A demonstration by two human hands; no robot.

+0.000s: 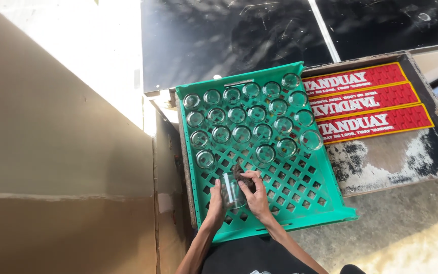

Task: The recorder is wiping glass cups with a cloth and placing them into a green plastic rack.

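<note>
- The left hand [216, 205] closes around the side of a clear drinking glass [232, 192], at about 6 o'clock of the picture, just above the near part of the green crate [300, 200].
- The right hand [255, 195] grasps a small dark thing [240, 175] at the mouth of the glass, perhaps a cloth or a sponge; the view is too small to be sure.
- The glass looks light, stiff, smooth and fragile, probably slippery if wet, so I judge the wall is the safe place to hold, with the palm around it.
- The crate is hard plastic with a diamond lattice bottom.
- At 12 o'clock in the crate, rows of glasses [242, 117] stand close together.
- At 2 o'clock, three red rubber mats [366, 101] lie on a worn board [381, 162].
</note>
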